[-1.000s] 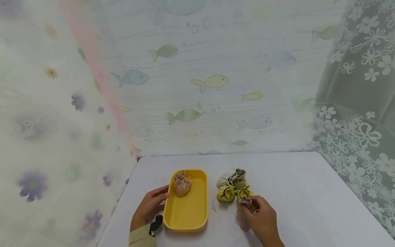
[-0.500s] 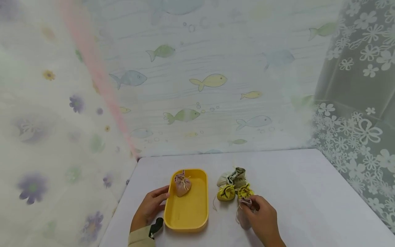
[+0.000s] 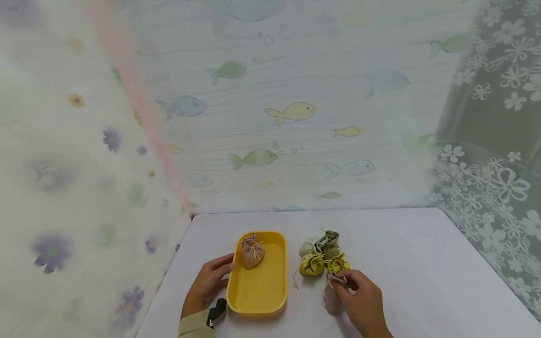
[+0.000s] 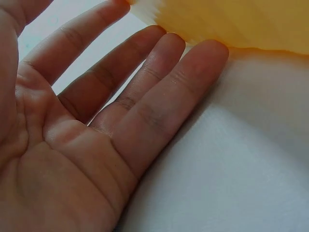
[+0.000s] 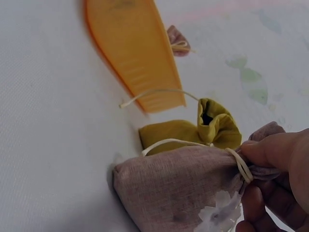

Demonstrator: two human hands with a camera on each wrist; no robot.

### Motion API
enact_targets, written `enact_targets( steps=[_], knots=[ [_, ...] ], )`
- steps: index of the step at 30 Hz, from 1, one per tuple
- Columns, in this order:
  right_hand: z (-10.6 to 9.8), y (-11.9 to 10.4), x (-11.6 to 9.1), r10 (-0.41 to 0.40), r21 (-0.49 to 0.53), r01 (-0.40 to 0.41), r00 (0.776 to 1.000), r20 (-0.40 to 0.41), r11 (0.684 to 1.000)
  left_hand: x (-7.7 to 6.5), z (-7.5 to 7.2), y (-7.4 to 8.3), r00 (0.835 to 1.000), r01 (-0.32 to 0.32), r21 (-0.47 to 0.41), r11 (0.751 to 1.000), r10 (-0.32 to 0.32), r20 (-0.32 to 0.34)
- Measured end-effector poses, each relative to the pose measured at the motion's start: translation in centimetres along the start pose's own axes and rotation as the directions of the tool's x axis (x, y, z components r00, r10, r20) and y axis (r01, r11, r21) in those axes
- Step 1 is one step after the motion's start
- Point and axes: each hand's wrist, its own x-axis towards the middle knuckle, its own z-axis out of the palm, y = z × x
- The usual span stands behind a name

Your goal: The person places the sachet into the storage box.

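Though hands (image 3: 207, 281) (image 3: 361, 299) show, pouch (image 5: 169, 186), neck (image 5: 234, 169) seemingly half-hidden

A white, round-cornered tabletop (image 3: 422, 263) amid pastel surroundings

Behind it, a pale sheet (image 3: 321, 145) with blue, green and yellow fish; left, a whitish flower-dotted sheet (image 3: 84, 197) edged by a pink strip (image 3: 141, 101); right, a greyish panel (image 3: 486, 119) with white flowers.

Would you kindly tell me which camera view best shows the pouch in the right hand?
The right wrist view: the mauve pouch is large in the foreground, its weave and tied cord visible. The head view shows it small and partly covered by the right hand; the left wrist view does not show it.
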Motion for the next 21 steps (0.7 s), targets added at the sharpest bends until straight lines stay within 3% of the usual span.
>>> enact_targets(
  steps=[15, 21],
  knots=[
    [-0.2, -0.9, 0.0, -0.012, 0.021, 0.012, 0.999, 0.034, 1.0, -0.1, 0.3, -0.2, 1.0, 0.004, 0.006, 1.0, -0.004, -0.02],
    [0.2, -1.3, 0.1, -0.078, 0.035, 0.078, 0.997, -0.002, 0.996, -0.3, 0.5, 0.0, 0.999, -0.014, 0.004, 1.0, 0.014, -0.033]
  ],
)
